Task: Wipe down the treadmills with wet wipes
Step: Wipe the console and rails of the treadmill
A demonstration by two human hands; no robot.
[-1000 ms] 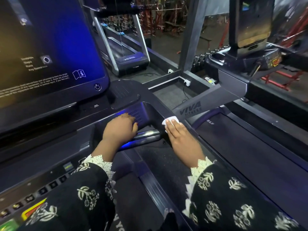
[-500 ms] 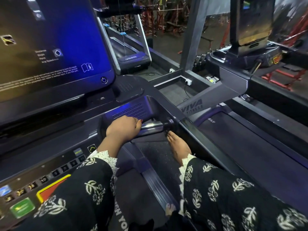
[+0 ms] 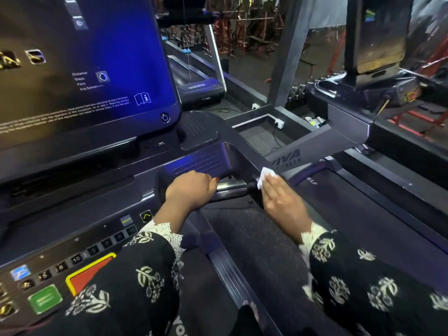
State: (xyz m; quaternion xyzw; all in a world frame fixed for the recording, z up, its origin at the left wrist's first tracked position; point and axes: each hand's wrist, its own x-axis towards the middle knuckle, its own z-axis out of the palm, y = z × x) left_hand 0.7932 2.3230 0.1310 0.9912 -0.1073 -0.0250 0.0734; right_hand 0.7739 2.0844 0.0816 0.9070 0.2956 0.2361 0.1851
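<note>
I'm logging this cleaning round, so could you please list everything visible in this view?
console screen: one, blue and dark with white text, upper left.
button panel: one, dark, with a green button and a red, yellow-edged pad, lower left.
grip bar: one, silver, below the screen.
side rail: one, dark, right of the grip bar.
wet wipe: one, white, on the side rail.
neighbouring treadmill: one, dark with VIVA lettering, right.
far treadmill: one, dark with silver uprights, behind.
sockets: two, white, floor frame behind.
left hand: grips the grip bar.
right hand: flat, presses the wet wipe.
sleeves: two, black with white flowers.
</note>
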